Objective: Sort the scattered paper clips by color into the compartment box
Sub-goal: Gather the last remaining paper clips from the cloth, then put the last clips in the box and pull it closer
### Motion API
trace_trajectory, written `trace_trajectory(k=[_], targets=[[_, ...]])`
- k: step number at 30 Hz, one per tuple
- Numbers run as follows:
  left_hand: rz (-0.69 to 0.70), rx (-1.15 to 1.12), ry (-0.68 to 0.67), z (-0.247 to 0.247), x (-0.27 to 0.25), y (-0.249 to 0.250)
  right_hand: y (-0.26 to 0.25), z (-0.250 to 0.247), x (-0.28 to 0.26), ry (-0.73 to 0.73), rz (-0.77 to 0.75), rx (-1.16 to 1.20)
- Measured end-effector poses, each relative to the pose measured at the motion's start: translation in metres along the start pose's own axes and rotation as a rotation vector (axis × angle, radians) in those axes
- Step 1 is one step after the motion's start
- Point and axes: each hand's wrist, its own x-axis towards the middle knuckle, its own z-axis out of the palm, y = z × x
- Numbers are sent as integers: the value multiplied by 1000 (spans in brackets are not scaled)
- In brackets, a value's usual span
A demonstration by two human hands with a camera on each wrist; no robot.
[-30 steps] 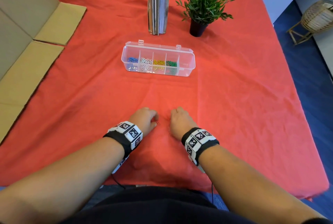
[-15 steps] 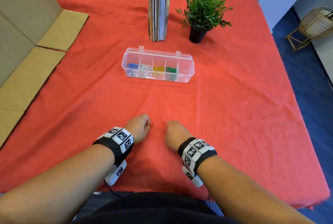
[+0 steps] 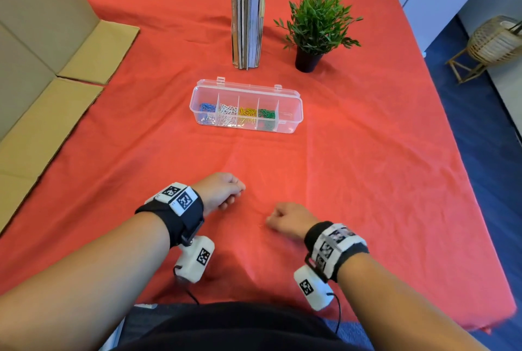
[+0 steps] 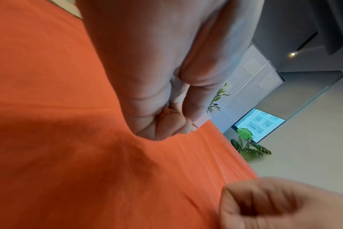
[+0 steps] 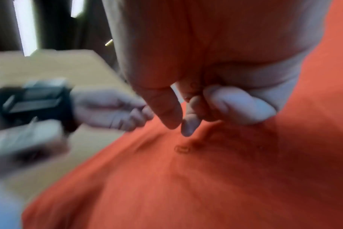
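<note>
The clear compartment box (image 3: 245, 107) lies open mid-table, holding blue, white, yellow and green paper clips in separate compartments; its rightmost compartment looks empty. My left hand (image 3: 223, 192) is a fist just above the red cloth, with something small and red (image 4: 166, 111) caught inside the curled fingers. My right hand (image 3: 285, 217) hovers to its right, fingers curled, thumb and forefinger (image 5: 188, 125) tips almost meeting. One red paper clip (image 5: 182, 149) lies on the cloth just below those tips, barely visible in the head view (image 3: 261, 225).
Upright books (image 3: 247, 11) and a potted plant (image 3: 313, 22) stand behind the box. Flattened cardboard (image 3: 42, 90) covers the left side. The red cloth (image 3: 367, 181) ends at the table's right and near edges.
Both hands have drawn slightly back towards me and moved apart. The right hand is now nearer and further right; the left wrist has lifted.
</note>
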Motion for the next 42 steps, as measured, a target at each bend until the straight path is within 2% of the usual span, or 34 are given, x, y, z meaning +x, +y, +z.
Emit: trace_trajectory(k=[2,5,10,15,20,23,27,31,34,38,42], targets=[[24,32,20,-4,5,4,-6,12,-1,87,-112,-356],[33,55,68,-11,13,17,-10,29,-2,166,-185,-526],[66,14,83,-16,27,63,-4,22,7,77,-201,-538],[117,-19,118,-13,48,110,-4,16,3,104,-291,-577],[108,-29,126,-2,68,135,-11,25,-2,90,-387,-721],[92,-65,152,9,77,149,-8,23,2,2,-325,-623],[87,-155,171,23,90,169,2,-2,12,-107,-262,-277],[123,-114,205,30,99,186,20,-44,25,-55,-69,351],[149,-54,236,33,104,190,29,-70,31,76,28,696],[171,52,266,26,103,187,29,-108,44,195,31,740],[249,210,433,-2,101,163,4,-153,61,319,-21,561]])
